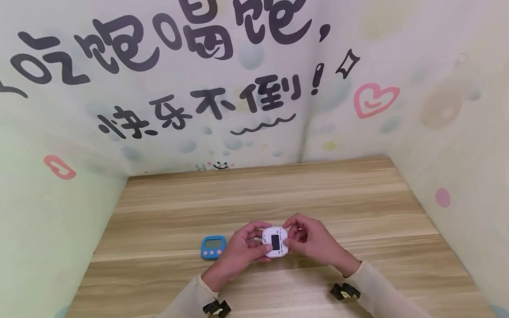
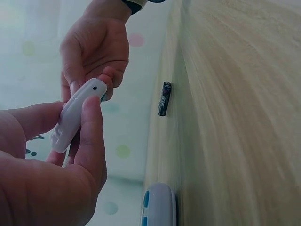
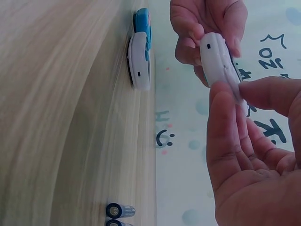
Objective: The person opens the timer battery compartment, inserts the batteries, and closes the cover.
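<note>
The wooden table (image 1: 163, 199) fills the lower half of the head view, and two pale sleeves (image 1: 179, 304) enter it from the bottom edge, one on each side. Near the lower centre, the left hand (image 1: 237, 248) is leaning in from the lower left; its thumb lies on the front of a white device (image 1: 276, 253) and the fingers are behind, so it pinches this device. The right hand (image 1: 314, 241) comes from the lower right, wrist bent inward, and pinches the right edge between thumb and index finger. The device is held above the table, its dark rectangle turned upward. A blue device (image 1: 213, 247) lies just left of the left hand. In the right wrist view, two small batteries (image 3: 121, 210) lie at the bottom, left of centre.
</note>
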Demonstrator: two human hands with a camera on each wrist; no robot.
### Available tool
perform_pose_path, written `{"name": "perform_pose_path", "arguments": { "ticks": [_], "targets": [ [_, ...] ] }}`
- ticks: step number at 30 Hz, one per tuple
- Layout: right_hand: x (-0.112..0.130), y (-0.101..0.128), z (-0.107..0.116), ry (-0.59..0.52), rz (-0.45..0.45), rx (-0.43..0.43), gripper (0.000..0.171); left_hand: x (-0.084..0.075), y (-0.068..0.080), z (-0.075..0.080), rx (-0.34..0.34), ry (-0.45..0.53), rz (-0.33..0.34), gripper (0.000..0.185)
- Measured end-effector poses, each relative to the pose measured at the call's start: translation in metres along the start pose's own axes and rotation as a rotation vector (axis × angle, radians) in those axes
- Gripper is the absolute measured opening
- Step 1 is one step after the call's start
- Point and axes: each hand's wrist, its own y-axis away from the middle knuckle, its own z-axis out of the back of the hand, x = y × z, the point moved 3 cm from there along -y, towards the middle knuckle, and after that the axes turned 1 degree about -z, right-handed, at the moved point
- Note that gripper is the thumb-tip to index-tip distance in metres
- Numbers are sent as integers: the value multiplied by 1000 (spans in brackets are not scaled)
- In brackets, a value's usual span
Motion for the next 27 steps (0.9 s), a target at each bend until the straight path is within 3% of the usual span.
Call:
{"name": "perform_pose_path", "arguments": {
  "ticks": [4, 7, 14, 20, 27],
  "targets": [
    [21, 2, 0, 24, -24, 4, 29, -1, 0, 0, 0, -3, -4, 56],
    [23, 1, 0, 33, -61, 19, 28, -1, 1, 0, 5, 0, -4, 56],
    [-4, -3, -3, -26, -125, 60, 30, 0, 1, 1, 7, 1, -1, 56],
    [-11, -4, -3, -86, -128, 75, 27, 1, 1, 0, 5, -4, 6, 56],
    [-11, -2, -2, -84, -103, 86, 25, -1, 0, -3, 24, 7, -2, 56]
  ]
}}
